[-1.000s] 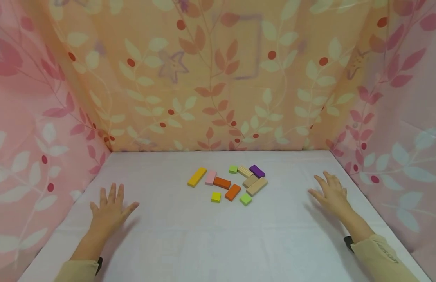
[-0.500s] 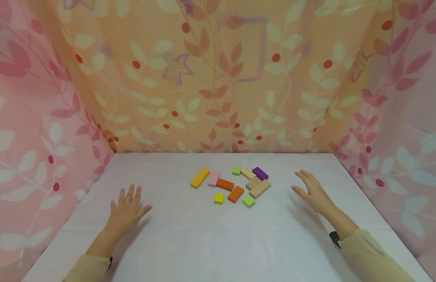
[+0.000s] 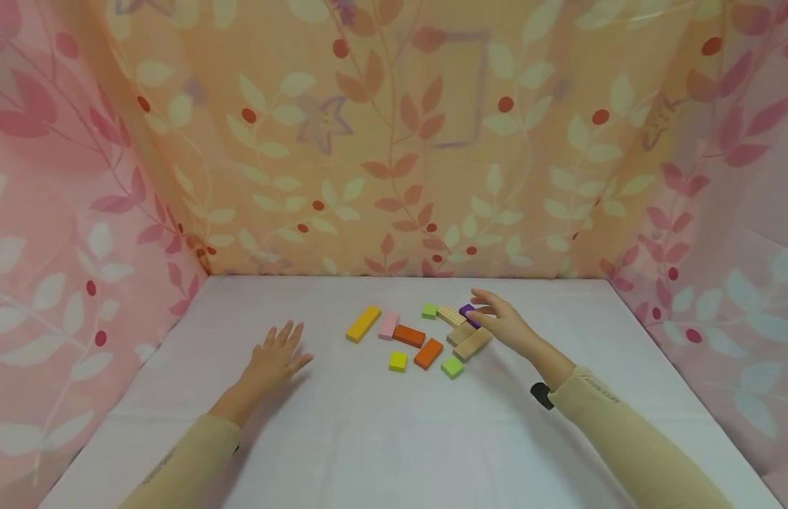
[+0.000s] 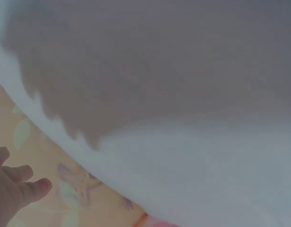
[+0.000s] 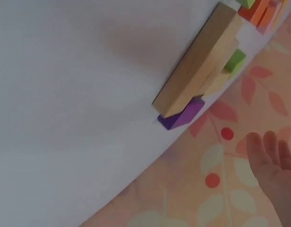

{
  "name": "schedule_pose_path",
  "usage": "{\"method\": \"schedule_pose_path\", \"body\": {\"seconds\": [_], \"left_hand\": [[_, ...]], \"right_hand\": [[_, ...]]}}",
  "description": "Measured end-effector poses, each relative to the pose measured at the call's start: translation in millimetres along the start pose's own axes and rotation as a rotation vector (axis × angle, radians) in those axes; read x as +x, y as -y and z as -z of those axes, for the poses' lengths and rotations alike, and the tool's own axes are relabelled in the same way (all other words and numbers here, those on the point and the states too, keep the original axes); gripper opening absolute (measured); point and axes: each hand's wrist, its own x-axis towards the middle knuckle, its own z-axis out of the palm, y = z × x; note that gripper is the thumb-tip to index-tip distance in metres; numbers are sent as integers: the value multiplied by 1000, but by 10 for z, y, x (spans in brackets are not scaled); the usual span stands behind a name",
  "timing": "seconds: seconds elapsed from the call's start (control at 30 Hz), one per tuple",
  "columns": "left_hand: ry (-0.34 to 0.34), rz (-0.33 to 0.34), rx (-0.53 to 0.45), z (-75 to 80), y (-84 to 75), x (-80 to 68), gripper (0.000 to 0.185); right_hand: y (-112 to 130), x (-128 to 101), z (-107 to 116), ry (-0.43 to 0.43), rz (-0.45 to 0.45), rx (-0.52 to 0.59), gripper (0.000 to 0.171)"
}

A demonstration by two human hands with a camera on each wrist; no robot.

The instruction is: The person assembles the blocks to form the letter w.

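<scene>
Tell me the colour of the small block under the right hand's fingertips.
Purple block, beneath the right hand; clearest in the right wrist view.

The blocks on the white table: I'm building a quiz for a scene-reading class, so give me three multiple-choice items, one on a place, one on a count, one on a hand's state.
1. Which block is the right hand nearest?
A. the yellow bar
B. the purple block
C. the pink block

2. How many orange blocks lie in the group?
A. two
B. four
C. none

3. How is the left hand?
A. gripping a block
B. open, fingers spread, apart from the blocks
C. curled in a fist

Answers:
1 B, its fingertips are at the purple block.
2 A, one orange block and another.
3 B, it holds nothing above the table.
</scene>
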Motion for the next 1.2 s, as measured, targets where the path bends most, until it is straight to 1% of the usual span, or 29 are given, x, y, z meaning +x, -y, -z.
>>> {"method": "schedule_pose_path", "body": {"seconds": [0.07,0.17,0.23,0.3,0.33,0.47,0.6,0.8,0.93,1.03,1.2], "left_hand": [[23,-7,0,-33,-35,74,70],[51,-10,-7,-87,-87,184,68],[63,-17,-15,-125,-130,258,67],[80,-21,-24,-157,-190,333,65],[87,-23,-27,-172,-220,371,65],[112,-42,-52,-243,-330,506,63],[131,-45,-54,-331,-412,631,63],[170,2,-31,-408,-510,781,66],[200,24,-24,-435,-558,853,67],[213,21,0,-447,-586,900,64],[212,17,72,-442,-617,944,57]], "right_hand": [[114,66,-97,9,17,41,58],[134,218,-256,17,28,82,57],[143,323,-359,28,3,91,57],[58,467,-467,41,-13,96,58],[60,518,-518,50,-26,99,59],[45,716,-721,91,-63,72,60],[7,855,-891,154,-103,3,63],[45,976,-1055,256,-154,-69,66],[58,1035,-1120,291,-192,-151,70],[75,1067,-1152,315,-211,-243,72],[123,1118,-1196,354,-203,-437,75]]}}
